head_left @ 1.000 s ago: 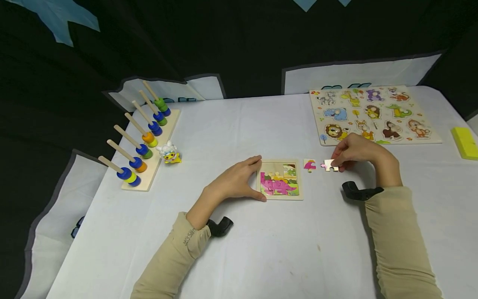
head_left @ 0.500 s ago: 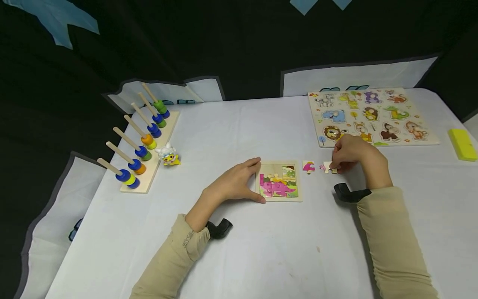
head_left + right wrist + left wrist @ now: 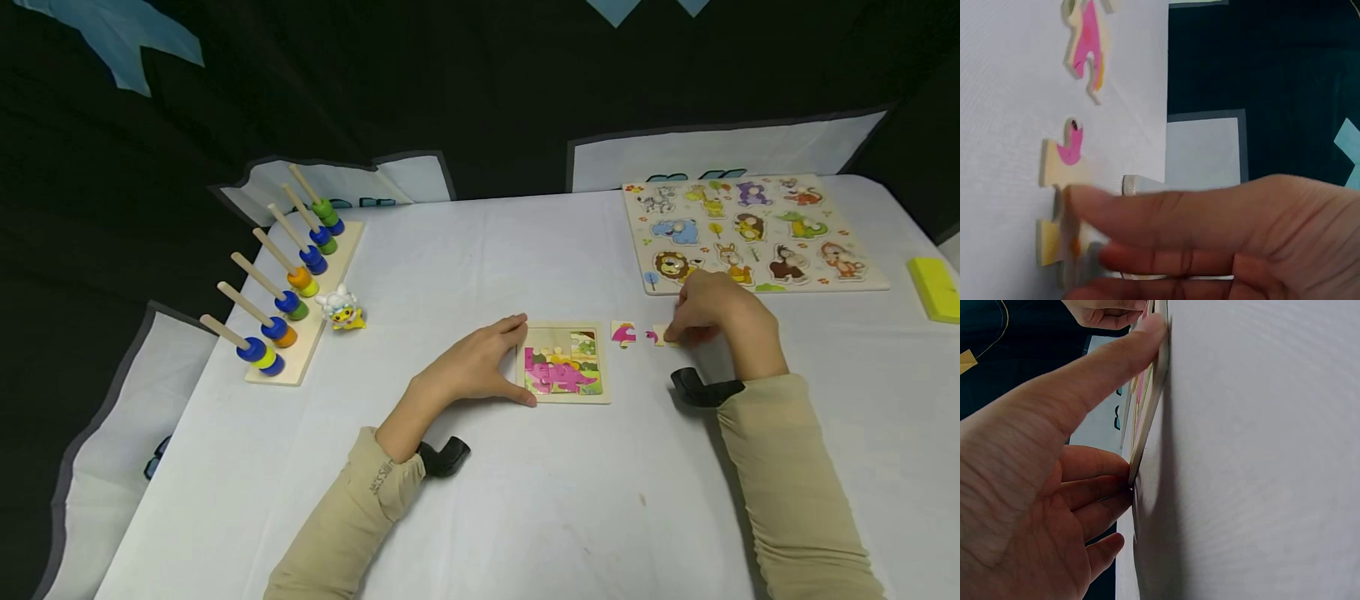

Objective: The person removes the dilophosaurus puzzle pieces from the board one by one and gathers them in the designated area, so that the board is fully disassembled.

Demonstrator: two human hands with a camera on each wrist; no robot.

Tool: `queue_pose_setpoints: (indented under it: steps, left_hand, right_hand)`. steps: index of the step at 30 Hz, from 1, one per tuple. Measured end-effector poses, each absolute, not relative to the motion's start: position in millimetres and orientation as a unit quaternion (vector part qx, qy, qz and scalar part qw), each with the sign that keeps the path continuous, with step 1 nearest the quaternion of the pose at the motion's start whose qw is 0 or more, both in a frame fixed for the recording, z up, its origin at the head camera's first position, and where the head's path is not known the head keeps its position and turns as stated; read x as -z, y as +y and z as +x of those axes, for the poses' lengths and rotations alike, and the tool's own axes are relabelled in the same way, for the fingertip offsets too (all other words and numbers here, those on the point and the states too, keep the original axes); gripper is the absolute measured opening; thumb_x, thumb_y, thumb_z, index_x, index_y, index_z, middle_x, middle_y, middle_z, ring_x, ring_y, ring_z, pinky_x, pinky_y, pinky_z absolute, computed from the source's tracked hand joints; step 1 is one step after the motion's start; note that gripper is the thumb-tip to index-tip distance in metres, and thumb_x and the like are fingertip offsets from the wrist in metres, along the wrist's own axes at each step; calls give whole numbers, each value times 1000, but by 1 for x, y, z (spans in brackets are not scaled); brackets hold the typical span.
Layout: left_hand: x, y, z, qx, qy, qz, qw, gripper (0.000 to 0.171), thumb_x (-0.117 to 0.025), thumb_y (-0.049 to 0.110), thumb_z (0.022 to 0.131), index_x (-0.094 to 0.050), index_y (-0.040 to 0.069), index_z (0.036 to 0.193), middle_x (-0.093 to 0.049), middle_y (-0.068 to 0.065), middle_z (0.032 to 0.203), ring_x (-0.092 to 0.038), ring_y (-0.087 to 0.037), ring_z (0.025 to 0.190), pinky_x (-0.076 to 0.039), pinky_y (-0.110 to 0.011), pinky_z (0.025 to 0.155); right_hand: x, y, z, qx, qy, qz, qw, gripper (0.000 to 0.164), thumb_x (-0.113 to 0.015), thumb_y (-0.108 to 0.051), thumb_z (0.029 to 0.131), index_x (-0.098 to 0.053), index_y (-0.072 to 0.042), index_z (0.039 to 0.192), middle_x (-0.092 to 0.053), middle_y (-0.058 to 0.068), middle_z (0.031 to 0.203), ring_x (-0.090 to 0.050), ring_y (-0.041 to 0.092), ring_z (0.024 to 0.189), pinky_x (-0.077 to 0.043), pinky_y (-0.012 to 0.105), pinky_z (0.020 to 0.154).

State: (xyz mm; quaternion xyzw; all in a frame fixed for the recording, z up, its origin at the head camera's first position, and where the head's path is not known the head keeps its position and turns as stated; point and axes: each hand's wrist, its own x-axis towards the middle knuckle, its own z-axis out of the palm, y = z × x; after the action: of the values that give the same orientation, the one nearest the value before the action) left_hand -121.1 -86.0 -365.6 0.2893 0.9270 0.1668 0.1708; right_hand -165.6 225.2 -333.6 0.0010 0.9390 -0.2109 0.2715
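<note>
Your left hand [image 3: 472,364] grips the puzzle tray [image 3: 570,399] by its left side, thumb at the near corner, fingers at the far one; bare wood shows upper left. Just right of it, a pink piece [image 3: 621,332] lies loose. Beside that, a pale piece [image 3: 660,334] sits pinched by your right hand [image 3: 712,308], partly hidden. You seem to be handling loose pieces; next probably calls for aligning one with the gap while steadying the tray.

Table [image 3: 555,483] lay open before the frame [image 3: 604,367], while the left hand [image 3: 480,362] blocked its left edge, a loose piece [image 3: 622,331] its right, and the board [image 3: 771,237] the room beyond the right hand [image 3: 716,304].
</note>
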Motion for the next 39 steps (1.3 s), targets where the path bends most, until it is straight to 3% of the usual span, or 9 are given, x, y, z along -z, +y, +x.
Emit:
queue_pose_setpoints:
  steps: [10, 18, 25, 32, 39]
  left_hand:
    - [365, -86, -121, -168, 926, 293, 168, 105, -73, 58, 63, -29, 6, 142, -19, -5, 152, -20, -17, 139, -24, -33, 112]
    - [366, -86, -122, -169, 926, 295, 165, 105, -73, 59, 62, -29, 6, 141, -20, -4, 152, -21, -17, 139, -24, -33, 112]
    - [367, -86, -122, -168, 926, 296, 163, 105, -73, 59, 62, -30, 5, 141, -21, -5, 151, -21, -17, 139, -24, -33, 112]
    - [367, -86, -122, -169, 927, 293, 164, 105, -73, 59, 61, -30, 5, 141, -21, -4, 151, -21, -16, 139, -24, -32, 112]
    - [366, -86, -122, -170, 927, 293, 165, 105, -73, 59, 61, -31, 5, 141, -22, -4, 151, -22, -16, 139, -24, -32, 112]
  right_hand:
    - [334, 217, -169, 259, 949, 2, 178, 42, -69, -38, 75, -61, -1, 94, -63, 8, 67, -50, 18, 66, -35, 28, 56]
    - [340, 201, -171, 308, 942, -40, 125, 42, -70, -38, 75, -62, -2, 97, -61, 8, 72, -52, 19, 66, -35, 28, 57]
    - [346, 175, -170, 345, 916, -111, 173, 34, -72, -28, 75, -64, -4, 97, -59, 7, 73, -49, 18, 63, -40, 26, 54]
    - [352, 157, -167, 347, 898, -145, 227, 22, -71, -25, 75, -64, -6, 84, -53, 1, 62, -47, 15, 51, -40, 25, 45]
    - [356, 148, -165, 341, 891, -165, 250, 24, -75, -19, 70, -64, -4, 85, -51, 0, 60, -44, 11, 50, -37, 23, 45]
